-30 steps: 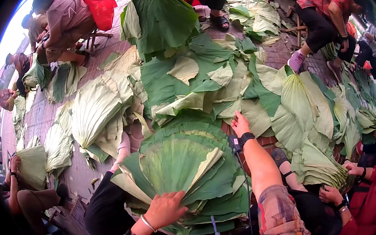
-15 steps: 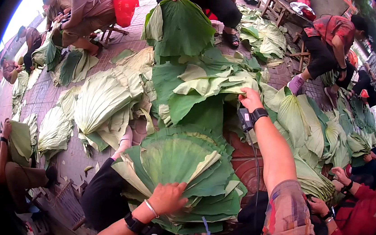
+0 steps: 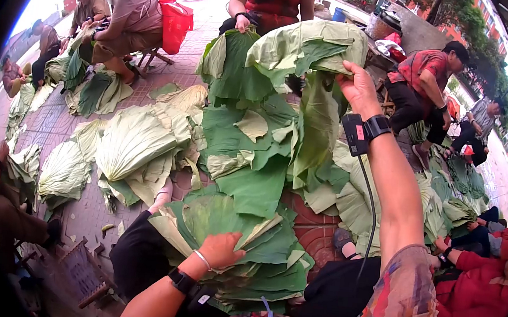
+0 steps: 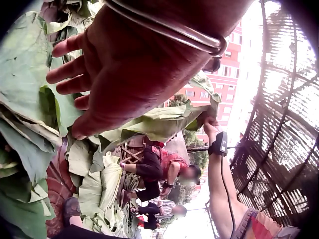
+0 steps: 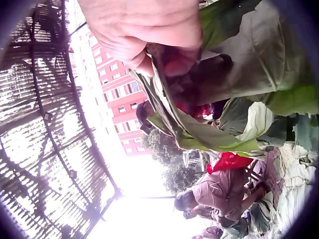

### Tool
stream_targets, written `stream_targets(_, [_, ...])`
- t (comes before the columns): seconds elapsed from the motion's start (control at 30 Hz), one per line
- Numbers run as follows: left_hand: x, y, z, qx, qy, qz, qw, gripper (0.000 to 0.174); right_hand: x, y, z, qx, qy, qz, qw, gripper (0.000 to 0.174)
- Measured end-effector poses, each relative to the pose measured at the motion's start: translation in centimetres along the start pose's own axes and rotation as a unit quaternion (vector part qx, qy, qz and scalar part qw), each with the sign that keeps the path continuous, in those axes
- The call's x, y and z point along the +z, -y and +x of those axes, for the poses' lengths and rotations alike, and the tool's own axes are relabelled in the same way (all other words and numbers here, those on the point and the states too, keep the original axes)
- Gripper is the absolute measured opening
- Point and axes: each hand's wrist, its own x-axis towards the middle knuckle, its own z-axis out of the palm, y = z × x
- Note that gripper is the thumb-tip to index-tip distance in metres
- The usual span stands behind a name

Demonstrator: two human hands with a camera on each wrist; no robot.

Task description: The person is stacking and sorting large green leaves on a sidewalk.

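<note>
My right hand is raised out in front and pinches the edge of a large lotus leaf, which hangs down over the pile. In the right wrist view, thumb and fingers close on the folded rim of this leaf. My left hand is low, over the fanned stack of green lotus leaves at my lap. Its fingers reach out loosely in the left wrist view, gripping nothing. Between the stack and the raised leaf lies a pile of more leaves.
Facing me, a person in red holds a bunch of leaves. Pale leaf heaps cover the paving to the left, others to the right. Several people sit around. A small folding stool stands at lower left.
My right hand has taken hold of a leaf from the pile and raised it up and away from me. My left hand has stayed over the stack. The head view has tilted up.
</note>
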Motion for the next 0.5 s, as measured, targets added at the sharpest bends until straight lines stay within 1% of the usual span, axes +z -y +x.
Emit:
stream_targets(0.03, [0.0, 0.1, 0.3, -0.022, 0.002, -0.027, 0.999, 0.050, 0.6, 0.6, -0.8, -0.008, 0.009, 0.007, 1.000, 0.008])
stream_targets(0.07, [0.0, 0.2, 0.6, -0.045, 0.005, -0.055, 0.997, 0.060, 1.4, 1.0, -1.5, -0.011, 0.011, 0.004, 1.000, 0.008])
stream_targets(0.1, [0.3, 0.6, 1.0, -0.042, 0.003, -0.056, 0.998, 0.060, 2.3, 1.3, -2.4, -0.005, 0.011, 0.012, 1.000, 0.008])
stream_targets(0.17, [1.0, 1.3, 1.7, -0.035, -0.067, -0.164, 0.984, 0.065, 4.0, 1.4, -4.1, 0.009, 0.009, 0.027, 1.000, 0.010])
stream_targets(0.2, [0.8, 1.1, 1.8, -0.035, -0.068, -0.164, 0.983, 0.065, 4.8, 1.5, -4.8, 0.009, 0.010, 0.027, 1.000, 0.010])
stream_targets(0.27, [0.1, 0.9, 2.1, -0.033, -0.112, -0.275, 0.954, 0.071, 6.4, 1.2, -6.4, 0.028, 0.056, 0.017, 0.998, 0.011])
stream_targets(0.3, [0.2, 0.9, 2.4, -0.033, -0.112, -0.274, 0.954, 0.071, 8.0, 1.1, -8.3, 0.048, 0.091, 0.029, 0.994, 0.022])
stream_targets(0.37, [0.1, 1.2, 2.8, -0.034, -0.141, -0.448, 0.882, 0.073, 9.6, -0.3, -10.1, 0.074, 0.131, 0.063, 0.987, 0.026])
stream_targets(0.4, [-0.5, 1.1, 2.7, -0.034, -0.142, -0.445, 0.883, 0.073, 10.4, -0.9, -11.1, 0.093, 0.155, 0.081, 0.980, 0.026])
stream_targets(0.47, [-2.1, 0.8, 2.2, -0.034, -0.155, -0.529, 0.833, 0.063, 12.3, -1.7, -14.0, 0.118, 0.186, 0.095, 0.971, 0.026])
stream_targets(0.5, [-2.4, 1.1, 2.4, -0.043, -0.186, -0.574, 0.797, 0.060, 13.4, -1.6, -15.8, 0.132, 0.191, 0.098, 0.968, 0.027])
